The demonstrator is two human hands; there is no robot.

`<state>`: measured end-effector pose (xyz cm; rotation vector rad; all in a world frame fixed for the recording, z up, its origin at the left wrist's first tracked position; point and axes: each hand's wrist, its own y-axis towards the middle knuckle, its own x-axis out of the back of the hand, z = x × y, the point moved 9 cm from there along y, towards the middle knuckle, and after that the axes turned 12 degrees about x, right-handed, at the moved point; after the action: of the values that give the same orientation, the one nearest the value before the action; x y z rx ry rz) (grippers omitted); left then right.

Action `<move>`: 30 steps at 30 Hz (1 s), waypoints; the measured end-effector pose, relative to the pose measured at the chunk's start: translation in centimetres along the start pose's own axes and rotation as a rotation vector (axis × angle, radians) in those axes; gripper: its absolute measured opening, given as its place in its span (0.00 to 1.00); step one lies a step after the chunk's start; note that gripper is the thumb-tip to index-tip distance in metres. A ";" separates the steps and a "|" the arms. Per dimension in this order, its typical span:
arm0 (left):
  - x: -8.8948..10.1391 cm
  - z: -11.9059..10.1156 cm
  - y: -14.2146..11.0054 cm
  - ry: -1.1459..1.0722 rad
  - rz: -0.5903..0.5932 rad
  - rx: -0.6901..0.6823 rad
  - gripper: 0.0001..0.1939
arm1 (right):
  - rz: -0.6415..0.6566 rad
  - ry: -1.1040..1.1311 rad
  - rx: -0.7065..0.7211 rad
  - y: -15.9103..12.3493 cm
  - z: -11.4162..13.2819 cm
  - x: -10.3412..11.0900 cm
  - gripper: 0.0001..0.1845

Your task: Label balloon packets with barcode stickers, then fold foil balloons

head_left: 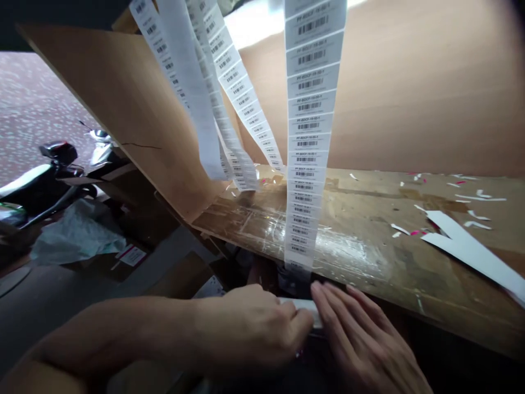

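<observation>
My left hand (250, 328) is curled low in the middle of the view, with its fingers pinched on a small white label (303, 311) just below the front edge of a cardboard worktop (369, 257). My right hand (361, 339) lies beside it, fingers stretched out flat and touching the same white label. A long strip of barcode labels (308, 137) hangs straight down from above and ends right over both hands. Whatever dark thing the label lies on is hidden under the hands.
More barcode strips (221, 98) hang at the upper left in front of an upright cardboard sheet (123, 109). White backing strips (471, 249) and paper scraps lie on the worktop at right. A parked scooter (49, 175), crumpled plastic and boxes sit on the floor at left.
</observation>
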<state>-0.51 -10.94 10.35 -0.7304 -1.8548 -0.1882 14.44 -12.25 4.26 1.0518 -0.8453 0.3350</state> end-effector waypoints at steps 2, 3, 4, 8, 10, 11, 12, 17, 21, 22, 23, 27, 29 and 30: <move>1.0 -1.0 1.5 0.006 0.013 -0.069 0.05 | 0.104 -0.015 -0.044 1.9 -1.0 -0.5 0.12; 2.1 -0.5 2.5 -0.033 0.014 -0.076 0.06 | 0.124 0.019 -0.116 2.0 -2.4 -0.3 0.13; 3.3 0.4 3.7 -0.108 0.004 -0.079 0.06 | 0.113 0.081 -0.212 1.6 -4.4 0.1 0.14; 6.5 4.3 10.1 -0.769 -0.238 -0.157 0.28 | -0.250 0.532 -0.560 -3.2 -12.6 1.8 0.12; 3.6 4.5 13.9 -1.049 -0.219 -0.227 0.33 | -0.468 0.668 -0.654 -5.6 -15.7 1.7 0.20; 1.4 4.1 15.8 -1.115 -0.183 -0.246 0.32 | -0.526 0.685 -0.676 -6.4 -16.8 1.4 0.21; -0.7 3.8 17.4 -1.155 -0.176 -0.243 0.29 | -0.550 0.679 -0.687 -6.9 -17.7 0.9 0.22; -7.6 3.4 22.5 -1.238 -0.270 -0.176 0.29 | -0.606 0.650 -0.647 -7.4 -19.4 0.0 0.29; -8.8 3.5 23.3 -1.255 -0.403 -0.196 0.28 | -0.773 0.625 -0.684 -8.0 -19.9 0.1 0.26; -8.9 3.6 23.2 -1.246 -0.450 -0.195 0.27 | -0.797 0.621 -0.689 -7.9 -20.0 -0.1 0.26; -8.9 3.5 23.1 -1.234 -0.493 -0.189 0.27 | -0.813 0.618 -0.691 -7.7 -20.2 -0.3 0.26; -9.1 4.0 22.9 -1.245 -0.567 -0.096 0.25 | -0.797 0.484 -0.693 -6.3 -19.0 1.0 0.25; -9.4 4.6 23.2 -1.332 -0.538 -0.028 0.25 | -0.765 0.269 -0.656 -5.9 -16.0 3.9 0.28; -9.6 5.1 23.5 -1.387 -0.517 0.011 0.26 | -0.736 0.164 -0.611 -5.8 -13.6 5.6 0.29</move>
<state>10.96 6.35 -5.14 -0.3056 -3.3517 0.0423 27.74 -4.03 1.78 0.6787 -0.3260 -0.4364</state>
